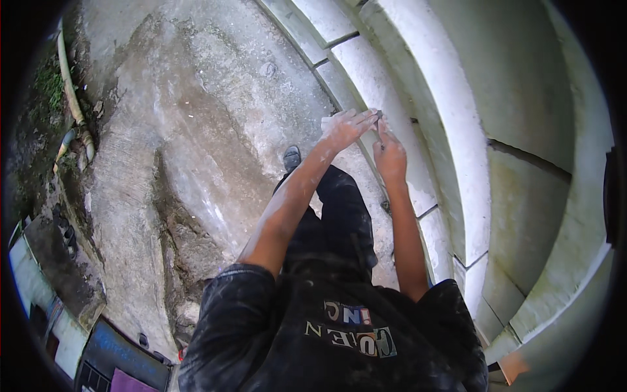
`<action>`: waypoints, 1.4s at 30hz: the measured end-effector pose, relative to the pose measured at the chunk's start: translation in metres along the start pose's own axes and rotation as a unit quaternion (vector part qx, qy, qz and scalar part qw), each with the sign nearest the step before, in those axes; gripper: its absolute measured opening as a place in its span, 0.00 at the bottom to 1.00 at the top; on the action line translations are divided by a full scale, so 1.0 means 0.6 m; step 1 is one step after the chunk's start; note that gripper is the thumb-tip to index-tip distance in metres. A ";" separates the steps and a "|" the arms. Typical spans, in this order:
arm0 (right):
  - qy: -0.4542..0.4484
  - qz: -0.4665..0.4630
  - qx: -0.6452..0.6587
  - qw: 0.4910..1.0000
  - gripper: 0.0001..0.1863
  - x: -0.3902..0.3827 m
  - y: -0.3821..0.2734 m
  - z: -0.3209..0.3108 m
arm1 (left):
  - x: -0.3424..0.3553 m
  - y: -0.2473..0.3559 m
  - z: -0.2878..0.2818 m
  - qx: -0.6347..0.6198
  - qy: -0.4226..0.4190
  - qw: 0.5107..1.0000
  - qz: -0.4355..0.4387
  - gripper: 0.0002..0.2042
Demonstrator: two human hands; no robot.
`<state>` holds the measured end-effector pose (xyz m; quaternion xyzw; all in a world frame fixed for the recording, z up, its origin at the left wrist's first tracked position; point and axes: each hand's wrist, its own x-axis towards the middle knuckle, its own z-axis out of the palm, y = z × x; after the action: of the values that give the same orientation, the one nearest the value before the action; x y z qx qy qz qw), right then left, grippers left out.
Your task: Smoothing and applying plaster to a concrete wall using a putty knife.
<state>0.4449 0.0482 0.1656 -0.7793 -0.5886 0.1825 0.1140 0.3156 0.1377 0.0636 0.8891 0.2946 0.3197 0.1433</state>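
My left hand [348,129], dusted with white powder, lies with fingers stretched out on the edge of a pale concrete step [368,78]. A small white patch shows beside its palm, too indistinct to name. Just right of it, my right hand [390,150] is closed around a small grey tool [379,116], whose tip touches near my left fingertips. Most of the tool is hidden by my fingers.
Concrete ledges [439,72] curve along the right. Rough concrete ground [170,130] spreads left, with a pale pipe [73,98] by moss at the far left. A dark flat object with purple on it [114,353] lies lower left. My shoe [291,157] shows below my hands.
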 end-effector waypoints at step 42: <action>-0.103 0.138 0.022 0.985 0.30 -0.017 0.002 -0.016 | 0.065 0.010 -0.078 0.025 -0.253 0.963 0.086 0.18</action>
<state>0.4474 0.0385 0.1751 -0.8275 -0.4799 0.2881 0.0437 0.3119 0.1598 0.1204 0.9662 0.1791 0.0880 0.1633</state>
